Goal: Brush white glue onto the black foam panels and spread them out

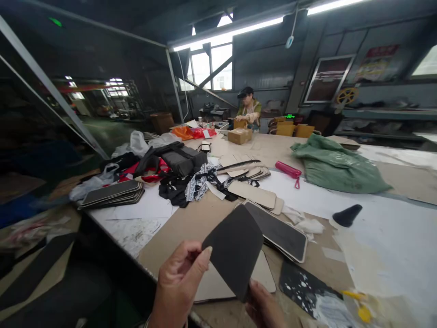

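Between my two hands a dark grey flat panel (234, 248) with rounded corners is held up at a tilt. My left hand (182, 278) pinches its left corner between thumb and fingers. At the lower right edge my right hand (262, 303) grips the same panel, its fingers partly hidden behind it. Below lies a beige board (264, 273) with rounded corners, partly covered by the panel. Just beyond, a stack of dark panels with pale borders (283, 230) rests on brown cardboard (164, 234).
Black and patterned cloth (201, 182), beige boards (254, 193) and another panel stack (112, 193) lie around. Rightward are a pink pouch (287, 169), green cloth bag (336, 166), black cone-like object (346, 215) and yellow-handled tool (363, 312). A person (249, 109) handles a box across the table.
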Tool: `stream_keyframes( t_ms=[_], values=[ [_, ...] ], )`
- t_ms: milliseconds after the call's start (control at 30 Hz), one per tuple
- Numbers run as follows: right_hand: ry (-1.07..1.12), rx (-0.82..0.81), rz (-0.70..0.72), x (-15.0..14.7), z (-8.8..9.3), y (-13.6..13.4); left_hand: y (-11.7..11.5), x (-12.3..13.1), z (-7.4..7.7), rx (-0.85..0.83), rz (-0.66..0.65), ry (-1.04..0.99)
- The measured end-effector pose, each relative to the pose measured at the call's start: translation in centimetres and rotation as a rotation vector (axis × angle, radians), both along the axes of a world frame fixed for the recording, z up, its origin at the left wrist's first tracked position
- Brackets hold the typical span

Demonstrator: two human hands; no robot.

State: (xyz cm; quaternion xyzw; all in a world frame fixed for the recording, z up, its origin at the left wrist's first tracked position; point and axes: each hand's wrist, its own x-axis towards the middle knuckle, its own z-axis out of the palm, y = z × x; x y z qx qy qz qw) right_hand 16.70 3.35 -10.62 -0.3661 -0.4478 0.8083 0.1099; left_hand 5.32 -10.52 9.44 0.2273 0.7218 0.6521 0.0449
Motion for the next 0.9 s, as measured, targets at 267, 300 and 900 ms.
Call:
stream_keyframes(
  t_ms=[267, 300, 900],
  values=[
    [-0.283, 1.156, -0.052, 4.0, -2.5, 6.8, -5.4, -1.1, -11.9, -0.347, 0.050, -0.322],
    [-0.300, 1.247, -0.028, 4.1, -2.8, 7.3, -5.6, -1.1, -13.7, -0.376, 0.035, -0.378],
    [-0.529, 1.282, 0.035, 2.0, -7.4, 9.2, -6.0, -3.4, -25.0, -0.702, -0.085, -0.526]
  ],
)
